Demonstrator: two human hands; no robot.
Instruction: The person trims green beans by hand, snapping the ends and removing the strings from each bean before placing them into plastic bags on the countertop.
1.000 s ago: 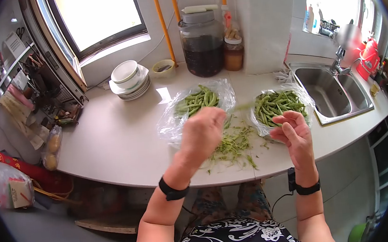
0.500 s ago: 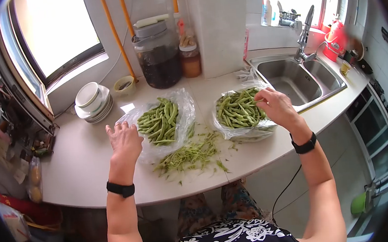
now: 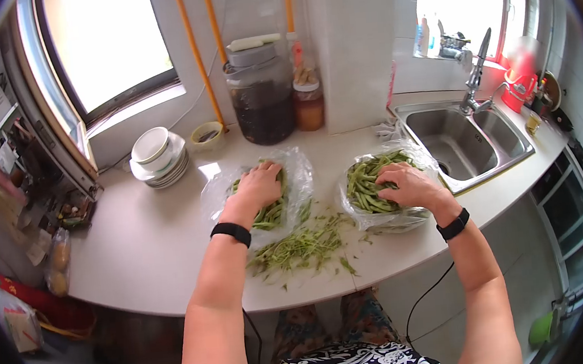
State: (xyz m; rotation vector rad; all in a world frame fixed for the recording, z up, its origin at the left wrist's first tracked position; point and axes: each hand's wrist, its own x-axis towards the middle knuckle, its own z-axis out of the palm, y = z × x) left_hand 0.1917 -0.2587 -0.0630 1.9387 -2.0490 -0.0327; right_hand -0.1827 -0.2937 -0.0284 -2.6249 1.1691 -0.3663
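Observation:
My left hand (image 3: 259, 185) lies over the left pile of green bean pods (image 3: 269, 216), fingers spread across it and their tips partly hidden. Those pods rest on a clear plastic bag (image 3: 301, 181). On the right pile of green bean pods (image 3: 362, 179), my right hand (image 3: 408, 183) curves from above, its thumb apart from the fingers. A second clear plastic bag (image 3: 395, 221) surrounds this pile. Between the bags and nearer the counter edge are loose green trimmings (image 3: 298, 245). Both wrists wear a black band.
Stacked white plates (image 3: 158, 167) and a small yellow bowl (image 3: 207, 138) stand at the back left. Behind the bags are a large dark-filled jar (image 3: 261, 101) and a smaller jar (image 3: 309, 107). A double sink (image 3: 437, 183) is at the right.
My left hand has moved right, from beside the left bag onto its pods. My right hand has lowered from the right pile's edge onto the pods. The view has shifted slightly.

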